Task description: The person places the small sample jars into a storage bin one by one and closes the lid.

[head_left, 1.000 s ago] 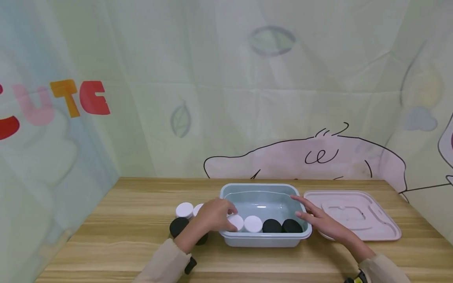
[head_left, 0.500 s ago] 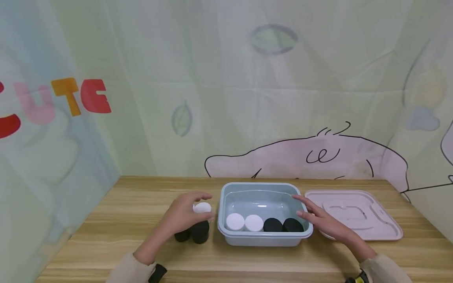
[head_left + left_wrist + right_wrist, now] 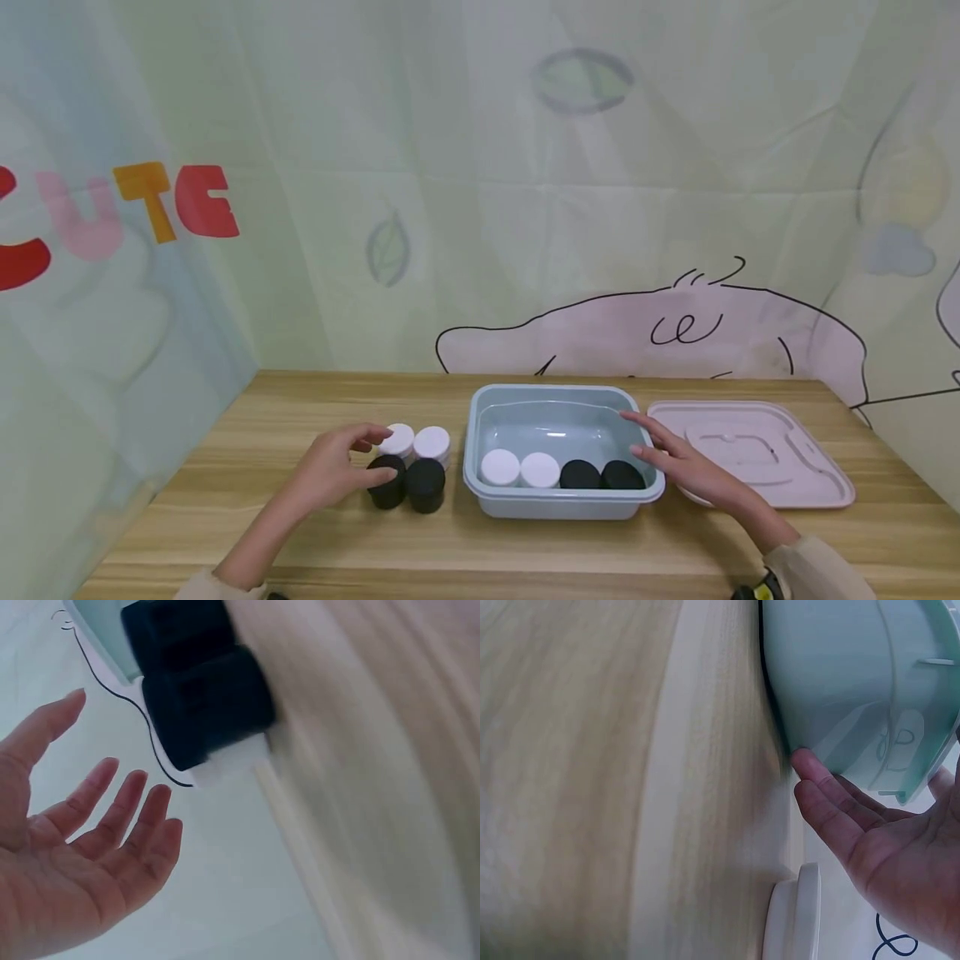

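Observation:
My left hand [image 3: 333,468] is at the left of a cluster of small round jars, fingers spread and apart from them in the left wrist view. In that cluster, two black jars [image 3: 425,485] stand in front of two white jars [image 3: 432,446]. A light blue plastic tub [image 3: 564,505] sits to their right. Along its near wall inside are two white jars [image 3: 539,471] and two black jars [image 3: 622,476]. My right hand [image 3: 693,475] rests at the tub's right end, its fingertips touching the tub's outer side in the right wrist view and the thumb near the rim.
A pale pink lid [image 3: 750,454] lies flat on the wooden table [image 3: 525,554], to the right of the tub and partly behind my right hand. A printed cloth [image 3: 480,208] hangs along the table's back and left.
My left hand has let go of a white jar inside the tub and moved left to the jars on the table. The right hand has stayed at the tub.

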{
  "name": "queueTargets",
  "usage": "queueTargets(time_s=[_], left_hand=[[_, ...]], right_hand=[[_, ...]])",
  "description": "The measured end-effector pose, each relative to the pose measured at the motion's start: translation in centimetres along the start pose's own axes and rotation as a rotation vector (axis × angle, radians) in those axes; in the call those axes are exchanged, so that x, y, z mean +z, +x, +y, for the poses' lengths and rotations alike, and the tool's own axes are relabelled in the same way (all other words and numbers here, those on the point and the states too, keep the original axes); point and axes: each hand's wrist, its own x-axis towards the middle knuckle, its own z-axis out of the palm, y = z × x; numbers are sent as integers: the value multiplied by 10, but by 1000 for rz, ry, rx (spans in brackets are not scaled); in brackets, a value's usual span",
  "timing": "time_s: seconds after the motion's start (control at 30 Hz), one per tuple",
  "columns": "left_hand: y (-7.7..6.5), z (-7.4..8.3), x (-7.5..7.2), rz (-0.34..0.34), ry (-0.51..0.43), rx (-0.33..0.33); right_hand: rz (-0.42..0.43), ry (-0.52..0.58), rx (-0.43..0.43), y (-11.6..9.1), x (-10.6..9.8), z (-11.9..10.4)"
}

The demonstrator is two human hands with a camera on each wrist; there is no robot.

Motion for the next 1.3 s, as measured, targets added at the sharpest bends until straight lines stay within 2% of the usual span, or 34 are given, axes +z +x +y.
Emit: queueTargets(time_s=[0.1, 0.27, 0.7, 1.0, 1.3], left_hand=[[-2, -7, 2, -29, -6, -21], [-3, -14, 6, -53, -19, -19], [-1, -20, 13, -66, -14, -38], [-3, -19, 12, -39, 19, -34], [-5, -15, 0, 14, 61, 10]], right_hand=[[-1, 4, 1, 0, 0, 1], [-3, 14, -4, 0, 0, 1], [-4, 22, -11, 0, 0, 2], [-2, 19, -7, 1, 1, 2], [-3, 23, -3, 0, 1, 1]])
